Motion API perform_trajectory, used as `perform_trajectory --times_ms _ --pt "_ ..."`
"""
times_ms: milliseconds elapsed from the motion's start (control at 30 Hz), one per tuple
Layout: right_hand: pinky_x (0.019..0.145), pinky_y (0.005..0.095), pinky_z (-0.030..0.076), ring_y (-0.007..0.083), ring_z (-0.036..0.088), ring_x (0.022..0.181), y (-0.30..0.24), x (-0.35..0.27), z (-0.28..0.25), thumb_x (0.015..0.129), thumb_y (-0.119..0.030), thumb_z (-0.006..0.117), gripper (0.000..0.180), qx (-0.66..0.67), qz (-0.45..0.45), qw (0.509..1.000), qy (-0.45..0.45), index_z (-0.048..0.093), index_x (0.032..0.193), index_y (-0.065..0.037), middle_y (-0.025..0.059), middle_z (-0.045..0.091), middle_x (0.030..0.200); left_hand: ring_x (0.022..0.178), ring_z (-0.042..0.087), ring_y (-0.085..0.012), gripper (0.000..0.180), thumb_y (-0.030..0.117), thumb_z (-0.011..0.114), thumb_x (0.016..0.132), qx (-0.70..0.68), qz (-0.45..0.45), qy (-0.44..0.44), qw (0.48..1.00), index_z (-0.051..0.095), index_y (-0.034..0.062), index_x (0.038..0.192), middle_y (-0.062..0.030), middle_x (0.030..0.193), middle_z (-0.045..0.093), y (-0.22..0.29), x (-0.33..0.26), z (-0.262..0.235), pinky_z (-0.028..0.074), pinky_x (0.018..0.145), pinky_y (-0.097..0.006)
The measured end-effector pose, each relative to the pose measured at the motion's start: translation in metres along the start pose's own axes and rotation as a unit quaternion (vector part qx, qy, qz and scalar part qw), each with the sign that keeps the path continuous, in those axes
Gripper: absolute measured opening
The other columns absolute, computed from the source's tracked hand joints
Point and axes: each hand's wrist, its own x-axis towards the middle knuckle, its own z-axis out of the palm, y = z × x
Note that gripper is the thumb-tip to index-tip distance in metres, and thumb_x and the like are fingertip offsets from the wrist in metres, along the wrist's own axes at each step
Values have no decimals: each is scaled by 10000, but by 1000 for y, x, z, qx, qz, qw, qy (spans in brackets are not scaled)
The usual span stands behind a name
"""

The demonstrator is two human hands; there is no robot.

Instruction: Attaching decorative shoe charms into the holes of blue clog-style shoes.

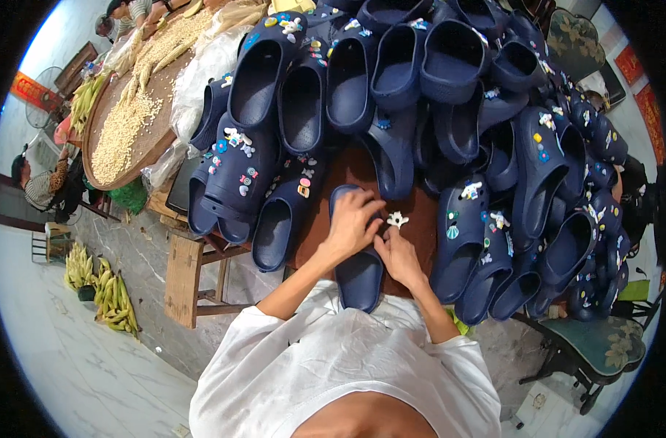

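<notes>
A plain navy blue clog (359, 276) lies lengthwise on the brown table (420, 219) right in front of me. My left hand (353, 223) rests on the clog's toe part, fingers curled down onto it. My right hand (396, 253) touches the clog's right side, fingers pinched together near a small white flower-shaped charm (397, 219) that lies on the table just beyond them. Whether the right fingers hold a charm is hidden.
Many navy clogs (391, 80) with colourful charms are piled around the table's back and right side (537, 182). A round tray of corn kernels (125, 128) stands at left, with corn cobs (107, 292) on the floor. Other people sit at the far left (41, 182) and top left.
</notes>
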Motion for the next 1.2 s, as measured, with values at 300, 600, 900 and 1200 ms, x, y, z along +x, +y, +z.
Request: perform_trajectory --times_ms 300,600,900,1200 --pt "587 540 525 466 646 687 -11 7 3 988 -214 519 223 -121 -105 984 82 516 924 -1 255 656 805 1331 442 -426 274 44 687 814 -33 -102 79 991 706 46 1087 -226 1369 549 -19 -10 2 375 1097 -476" --pt "554 499 520 421 636 647 -8 2 12 977 -172 543 181 -114 -139 974 140 495 890 -21 199 626 780 1154 605 -349 320 -166 469 773 -140 -111 190 965 681 -7 952 -184 1140 676 -27 -24 9 442 1036 -430" --pt "642 430 496 343 623 754 -8 -1 20 892 -91 656 117 -18 -176 963 203 558 879 -29 140 588 822 687 618 -121 223 -76 468 900 -347 -125 211 905 677 -2 890 -89 828 681 -30 -35 8 486 621 -257" --pt "588 341 476 236 577 686 1 4 19 829 -97 736 185 125 -208 956 164 574 790 -17 80 559 806 555 481 -10 114 107 626 958 -368 -122 138 911 666 13 909 22 656 592 -43 -24 20 363 506 -204"
